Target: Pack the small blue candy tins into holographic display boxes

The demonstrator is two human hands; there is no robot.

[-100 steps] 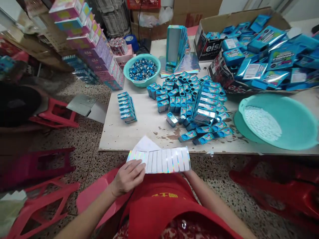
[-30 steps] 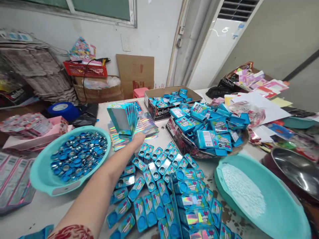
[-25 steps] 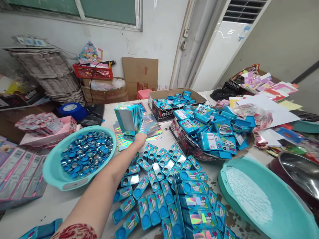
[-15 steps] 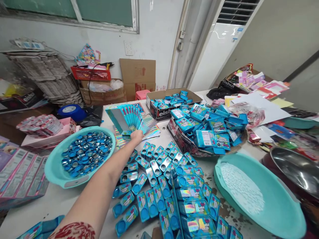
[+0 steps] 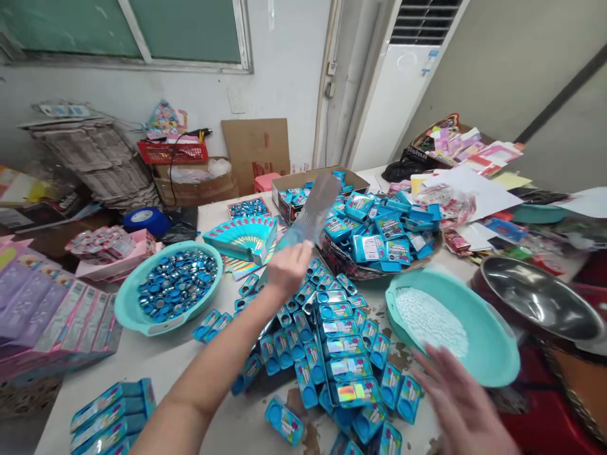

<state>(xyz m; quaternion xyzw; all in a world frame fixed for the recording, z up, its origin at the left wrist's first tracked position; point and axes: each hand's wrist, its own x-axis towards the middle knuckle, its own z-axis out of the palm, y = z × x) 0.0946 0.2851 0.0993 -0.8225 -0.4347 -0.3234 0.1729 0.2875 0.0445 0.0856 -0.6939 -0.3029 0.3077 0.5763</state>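
Reaching out over the pale surface, we had our left hand closed on the lower end of a blurred, flat, grey-and-turquoise piece, probably card. It lay up and to the right of those fingers, its long axis slanting away from us towards the cardboard carton of small blue packs. The left arm was clearly the nearer one. Our right hand was beside the turquoise oval basin of white pieces, its fingers spread wide, though blur kept us from telling whether they touched anything. Left of the held piece stood a fan of turquoise printed card; below it crowded small blue rectangular containers, whose labels seemed to read "CARAMELO". The far carton with pink packaging showed "ishui"; other print was too small to read.
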